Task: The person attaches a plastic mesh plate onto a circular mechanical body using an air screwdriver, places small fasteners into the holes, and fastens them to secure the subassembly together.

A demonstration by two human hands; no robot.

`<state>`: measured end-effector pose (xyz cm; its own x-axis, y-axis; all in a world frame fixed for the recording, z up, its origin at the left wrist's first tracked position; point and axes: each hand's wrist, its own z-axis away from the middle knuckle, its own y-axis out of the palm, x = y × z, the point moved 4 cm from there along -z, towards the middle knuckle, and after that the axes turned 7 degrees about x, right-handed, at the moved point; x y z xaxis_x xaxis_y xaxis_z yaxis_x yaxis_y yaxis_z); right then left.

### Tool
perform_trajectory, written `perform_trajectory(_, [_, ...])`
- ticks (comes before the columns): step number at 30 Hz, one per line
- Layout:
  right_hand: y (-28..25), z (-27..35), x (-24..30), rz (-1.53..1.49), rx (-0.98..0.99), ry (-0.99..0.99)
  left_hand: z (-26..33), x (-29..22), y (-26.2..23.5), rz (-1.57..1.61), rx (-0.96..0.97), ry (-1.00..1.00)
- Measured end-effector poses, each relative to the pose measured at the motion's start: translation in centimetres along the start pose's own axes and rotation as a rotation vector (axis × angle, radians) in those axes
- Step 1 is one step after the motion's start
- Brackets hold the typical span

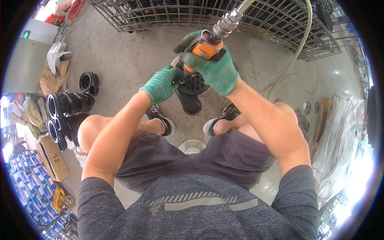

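Green knit gloves cover both hands, which meet over a round black metal part [195, 84] standing on the concrete floor [132, 56] between the person's two sneakers. The right hand [214, 66] is wrapped around an orange pneumatic tool [206, 50], its fingers [188, 42] curled shut over the body and trigger area, with the tool pointing down onto the part's ring of holes. A steel quick-coupler [226, 22] joins the tool's top to an air hose [304, 44] that loops away toward the wire mesh cage [176, 16] at the far edge of the floor. The left hand [162, 84] sits just beside the tool's nose, its fingers [175, 76] pinched together at the tip, seemingly steadying the bit or a small fastener; what exactly is pinched cannot be told.

At the left edge of the floor lie more black castings [66, 112] in a cluster, with cardboard [54, 158] and stacked blue boxes [28, 176] near them. Small round discs [306, 114] lie at the right edge.

The main risk, as I judge it, is at the left fingertips: they are right against the working end, so a slip of the bit could catch the glove's knit. The part appears to rest loose on the floor, held only between the feet, so torque could spin or tip it. The hose hangs close by the right forearm and could tug the tool off line.
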<state>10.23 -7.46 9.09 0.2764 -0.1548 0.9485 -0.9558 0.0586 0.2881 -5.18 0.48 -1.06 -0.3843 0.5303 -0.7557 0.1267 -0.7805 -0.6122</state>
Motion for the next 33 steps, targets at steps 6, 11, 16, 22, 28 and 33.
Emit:
perform_trajectory(6, [2.6,0.0,0.1,0.077,0.173,0.074,0.6,-0.5,0.2,0.304,-0.012,0.010])
perform_trajectory(11, [3.3,-0.6,-0.4,0.127,0.199,0.042,0.4,-1.2,-0.5,0.371,-0.052,-0.023])
perform_trajectory(16, [3.7,-1.1,-0.1,0.131,0.216,0.129,0.1,2.9,1.7,0.717,0.066,0.000])
perform_trajectory(22, [3.6,-0.3,-0.4,0.245,0.191,0.082,-0.1,2.9,1.6,0.488,0.121,0.068])
perform_trajectory(28, [3.9,-0.1,-1.6,0.176,0.263,0.072,-0.6,3.3,1.6,0.435,0.106,0.001])
perform_trajectory(33, [3.9,-0.4,-1.6,0.179,0.281,0.155,-0.7,4.6,2.2,0.538,0.052,0.011])
